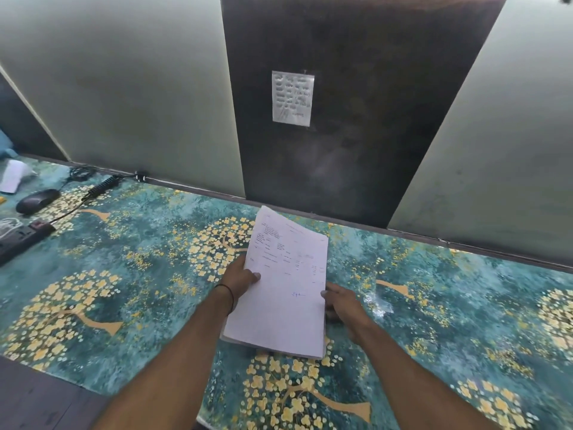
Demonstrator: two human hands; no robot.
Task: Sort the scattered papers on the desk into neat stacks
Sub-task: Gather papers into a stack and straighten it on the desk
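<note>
A stack of white papers [285,287] with printed text and a blue signature is held above the middle of the desk [139,274], which is covered in teal cloth with yellow flower trees. My left hand [240,279] grips the stack's left edge, thumb on top. My right hand [341,304] holds the right edge, fingers partly tucked under the sheets. The stack tilts away from me, its near corner close to the cloth.
A black mouse [37,200], a black power strip [21,240] and cables lie at the far left. Folded white paper [14,176] sits near the left end. A handwritten note [293,97] is stuck on the dark wall panel behind.
</note>
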